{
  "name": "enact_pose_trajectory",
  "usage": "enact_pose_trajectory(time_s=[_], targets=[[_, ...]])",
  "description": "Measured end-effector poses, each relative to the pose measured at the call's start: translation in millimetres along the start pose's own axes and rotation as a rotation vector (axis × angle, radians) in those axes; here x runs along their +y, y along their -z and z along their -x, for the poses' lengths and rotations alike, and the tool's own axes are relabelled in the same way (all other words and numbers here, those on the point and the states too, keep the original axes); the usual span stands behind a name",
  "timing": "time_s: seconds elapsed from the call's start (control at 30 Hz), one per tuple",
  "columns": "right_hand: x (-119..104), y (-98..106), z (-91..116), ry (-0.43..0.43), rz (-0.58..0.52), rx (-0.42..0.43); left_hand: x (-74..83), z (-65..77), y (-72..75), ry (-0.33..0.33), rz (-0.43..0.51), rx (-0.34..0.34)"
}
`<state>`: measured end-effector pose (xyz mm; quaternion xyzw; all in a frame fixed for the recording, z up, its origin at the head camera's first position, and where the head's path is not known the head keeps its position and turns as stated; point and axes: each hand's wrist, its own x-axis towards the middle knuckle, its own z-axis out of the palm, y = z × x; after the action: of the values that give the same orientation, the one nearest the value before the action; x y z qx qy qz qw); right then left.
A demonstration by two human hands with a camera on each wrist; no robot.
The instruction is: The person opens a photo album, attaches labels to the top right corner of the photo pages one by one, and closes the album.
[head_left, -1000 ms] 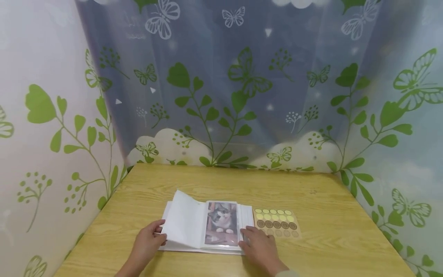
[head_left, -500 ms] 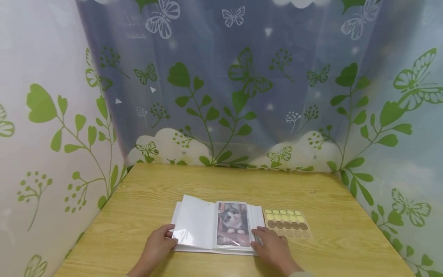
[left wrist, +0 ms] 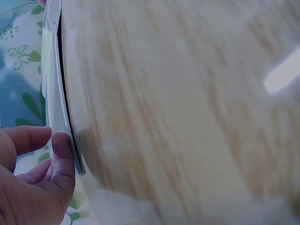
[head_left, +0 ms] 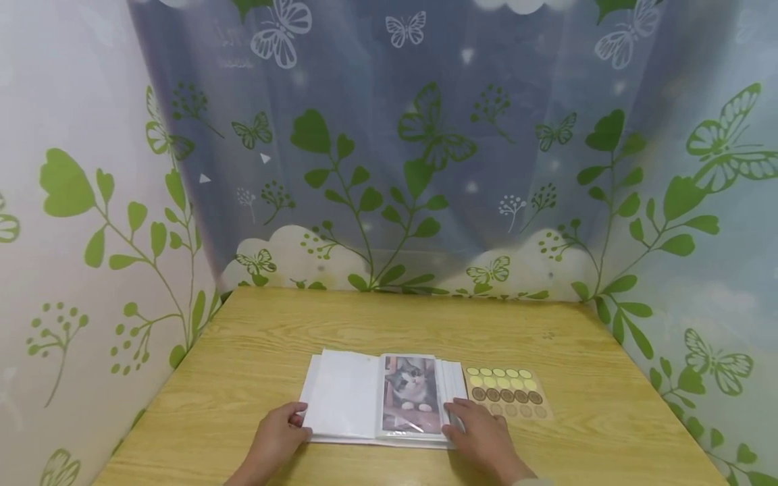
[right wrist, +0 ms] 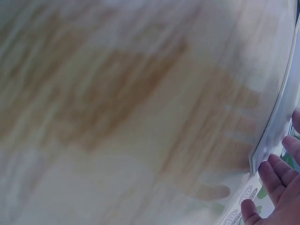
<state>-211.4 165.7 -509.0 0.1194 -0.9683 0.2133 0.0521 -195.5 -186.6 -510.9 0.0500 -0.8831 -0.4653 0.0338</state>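
A white photo album (head_left: 346, 398) lies spread out on the wooden table, a cat photo (head_left: 410, 395) showing in its right-hand sleeve. My left hand (head_left: 276, 435) holds the album's left edge with bent fingers. From the left wrist, that hand (left wrist: 44, 173) has its fingers about the edge of the cover (left wrist: 65, 108). My right hand (head_left: 483, 435) rests on the right margin, over the stepped page edges. Its fingers (right wrist: 274, 180) look extended against the album's edge (right wrist: 272, 136) in the right wrist view.
Right beside the album lies a sheet of round stickers (head_left: 507, 391), in rows of yellow, brown and tan. The yellow wood table (head_left: 389, 320) is enclosed by printed curtains (head_left: 389, 169) at the back and on both sides.
The album has shifted right together with both hands. Its lifted left page has come down nearly flat. Both hands have stayed at the album's edges.
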Motion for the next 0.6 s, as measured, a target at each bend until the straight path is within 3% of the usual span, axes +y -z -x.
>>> enact_pose_trajectory(time_s=[0.27,0.6], targets=[[-1.4,2.1,0.2,-0.018,-0.006,-0.014,-2.1,3.3,2.1,-0.022,-0.061,0.018],[-3.7,2.6,0.9,0.003,-0.021,-0.002,5.3,0.1,9.8,0.017,-0.027,0.019]])
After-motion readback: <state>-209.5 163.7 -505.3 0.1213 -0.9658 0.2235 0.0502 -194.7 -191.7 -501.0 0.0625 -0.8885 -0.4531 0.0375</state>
